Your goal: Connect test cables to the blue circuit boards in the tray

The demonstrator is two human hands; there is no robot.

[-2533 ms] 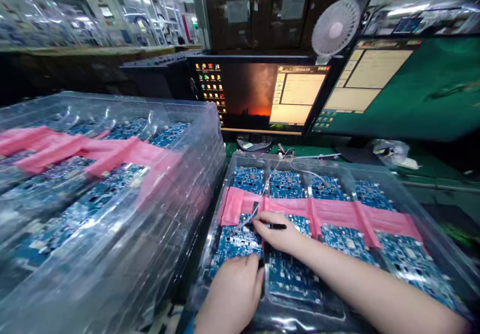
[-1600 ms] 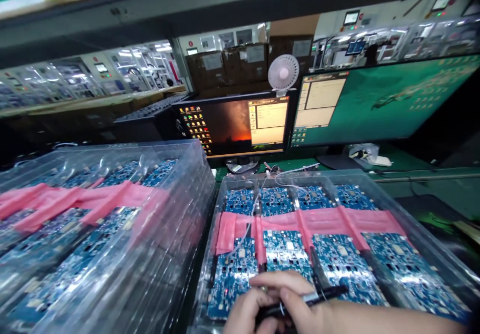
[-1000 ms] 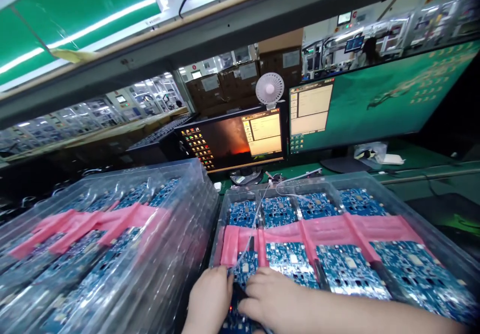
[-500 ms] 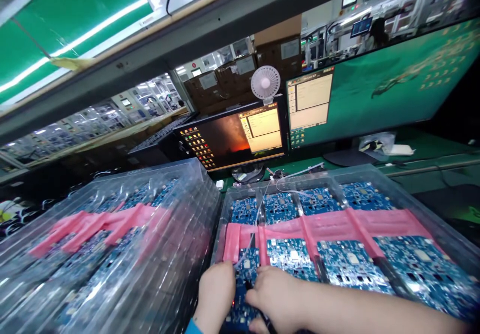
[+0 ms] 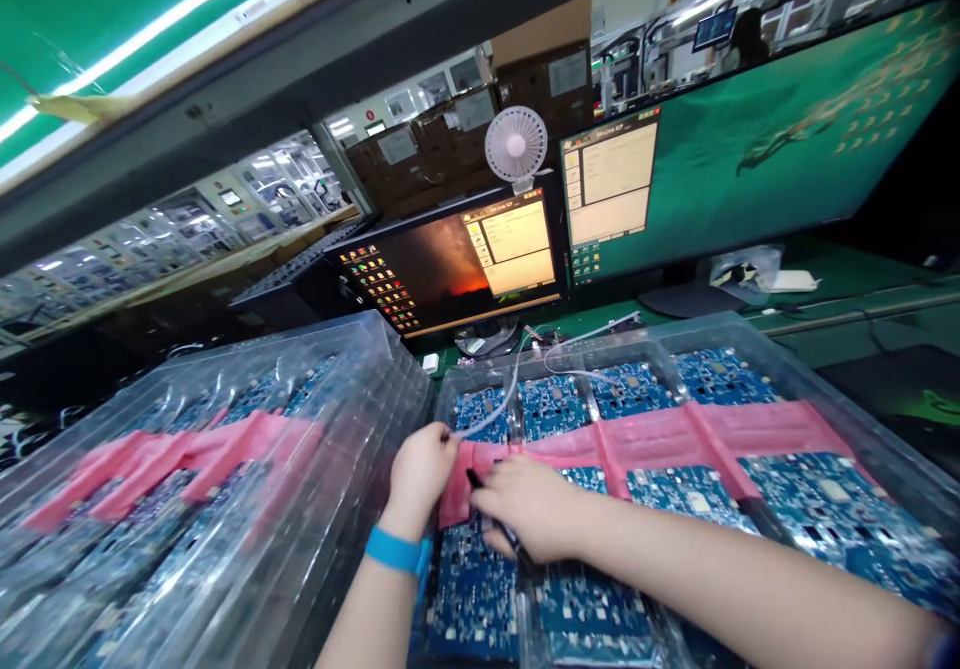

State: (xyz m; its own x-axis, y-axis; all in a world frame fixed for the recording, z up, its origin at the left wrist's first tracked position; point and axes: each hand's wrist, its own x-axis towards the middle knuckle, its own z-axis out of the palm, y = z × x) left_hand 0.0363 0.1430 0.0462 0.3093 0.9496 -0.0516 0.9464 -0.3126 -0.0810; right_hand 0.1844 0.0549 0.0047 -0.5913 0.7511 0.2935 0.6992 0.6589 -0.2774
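My L hand (image 5: 424, 469) is at the near-L corner area of the pink strip (image 5: 660, 437), fingertips pinched together on the end of the white cable (image 5: 499, 411), which curves back over the R tray (image 5: 701, 328) toward its far rim. My R hand (image 5: 536, 507) is closed round the black pen (image 5: 516, 539), fingers curled; the pen slants over the circuit boards (image 5: 476, 589), w/ its dark upper end by the strip. Hands are apart, just a small gap btwn fingertips, so side room there is tight.

Edges: L wrist, w/ blue wristband (image 5: 397, 551), sits over the L rim of the R tray, near the wall of the tray stack (image 5: 367, 399). Btwn stack & tray there's only a narrow dark slot. R forearm runs low across the tray's near-R part, above the boards. Clear plastic ridges split the tray into compartments; the strip lies crosswise over them.

Beyond the far rim: small white block (image 5: 430, 362), L monitor (image 5: 450, 267) w/ white fan (image 5: 516, 144) at its top edge, R monitor (image 5: 757, 169), & plastic bag (image 5: 750, 267) on the green bench (image 5: 862, 254). Shelf beam (image 5: 225, 99) cuts across up top, L to R.
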